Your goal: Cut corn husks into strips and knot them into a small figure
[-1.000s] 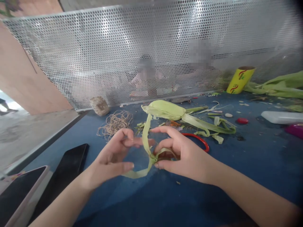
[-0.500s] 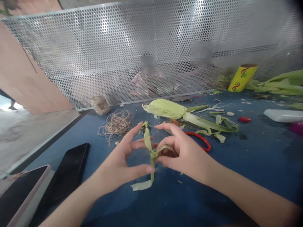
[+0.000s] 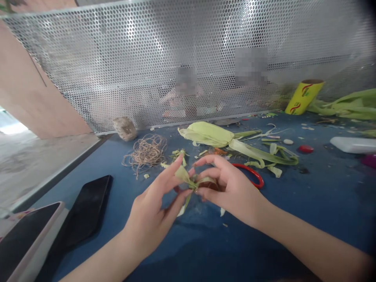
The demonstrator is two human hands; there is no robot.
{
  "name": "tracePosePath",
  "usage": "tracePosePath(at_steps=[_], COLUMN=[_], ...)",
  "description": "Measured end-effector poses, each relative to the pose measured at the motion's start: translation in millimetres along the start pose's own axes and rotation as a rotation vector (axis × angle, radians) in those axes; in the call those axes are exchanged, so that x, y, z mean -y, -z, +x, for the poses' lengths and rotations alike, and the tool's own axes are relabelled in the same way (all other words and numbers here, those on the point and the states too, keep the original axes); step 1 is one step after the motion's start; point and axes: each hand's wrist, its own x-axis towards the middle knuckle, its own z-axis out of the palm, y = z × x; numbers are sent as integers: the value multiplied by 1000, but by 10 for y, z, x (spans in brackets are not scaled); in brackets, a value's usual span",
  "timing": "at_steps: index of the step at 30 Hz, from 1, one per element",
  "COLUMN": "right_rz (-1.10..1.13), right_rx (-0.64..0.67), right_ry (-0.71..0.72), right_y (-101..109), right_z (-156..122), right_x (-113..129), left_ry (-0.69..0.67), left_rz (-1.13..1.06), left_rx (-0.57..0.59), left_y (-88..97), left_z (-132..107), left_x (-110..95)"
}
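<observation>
A pale green strip of corn husk (image 3: pixel 182 174), knotted in the middle, is held between my two hands above the blue table. My left hand (image 3: pixel 158 201) pinches it at the knot, thumb below and fingers above. From the other side my right hand (image 3: pixel 232 188) grips the husk between thumb and fingertips; something brown shows in its curled palm, too hidden to name. Just beyond my fingers lie green husk scraps (image 3: pixel 179 153). A red loop handle (image 3: pixel 255 175) sticks out behind my right hand. Farther back rests a husk-wrapped bundle (image 3: pixel 207 134) with a long tail.
Tangled twine (image 3: pixel 149 152) and a stone (image 3: pixel 125 129) lie at the back left. Two phones, one black (image 3: pixel 85 207) and one in a pink case (image 3: pixel 28 239), are at left. A yellow tube (image 3: pixel 304 98) leans near the perforated metal screen (image 3: pixel 123 66); people sit beyond it.
My left thumb and fingers have closed in on the knot of the husk strip. Its hanging end has swung up and is now partly hidden behind my left hand.
</observation>
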Motion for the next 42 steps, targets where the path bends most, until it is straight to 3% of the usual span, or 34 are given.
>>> tracePosePath(at_steps=[7,14,23,34,42], right_rz=[-148,-186,-146,-276,-272], right_rx=[-23,-52,8,156,112], right_ry=[74,81,4,124,52], right_y=[-32,-12,92,112,153], right_z=[-27,-42,-49,-26,-20], right_x=[-62,-54,106,104,200], left_ry=[219,256,291,461,402], left_rz=[-368,-388,-527,-695,-741], left_rx=[42,151,191,231,205], left_y=[-37,-25,40,44,84], left_z=[48,71,109,117,73], left_x=[-33,-14,-42,-100,-92])
